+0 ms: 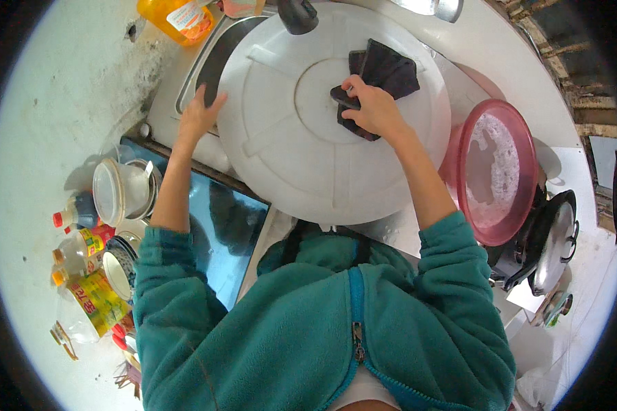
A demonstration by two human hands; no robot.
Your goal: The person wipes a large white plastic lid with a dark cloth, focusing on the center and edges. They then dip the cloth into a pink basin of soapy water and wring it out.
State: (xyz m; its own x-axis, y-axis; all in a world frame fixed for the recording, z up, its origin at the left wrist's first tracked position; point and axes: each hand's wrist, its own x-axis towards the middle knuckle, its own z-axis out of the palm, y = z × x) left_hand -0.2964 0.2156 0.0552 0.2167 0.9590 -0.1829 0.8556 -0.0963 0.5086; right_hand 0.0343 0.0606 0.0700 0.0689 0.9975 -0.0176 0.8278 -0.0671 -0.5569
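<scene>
A large round white plastic lid (288, 169) with raised ribs spans the middle, overlapping the sink. My right hand (378, 109) grips part of a crumpled black cloth (388, 67), pressed against the lid right of its centre ring. The rest of the cloth lies in folds on the lid beyond my fingers. At the lid's left rim is my left hand (200, 118), its thumb and forefinger spread apart. The thumb tip meets the rim; I cannot tell how firmly it touches. A steel sink basin (213, 67) shows behind this hand, and a black tap head (298, 18) overhangs the lid's far edge.
Right of the lid stands a pink plastic basin (532, 169) of sudsy water, near a lidded black pan (555, 241). An orange bottle of detergent (177, 20) is at far left. Left are a glass cooktop (226, 221), plastic tubs (108, 190) and several bottles (79, 210).
</scene>
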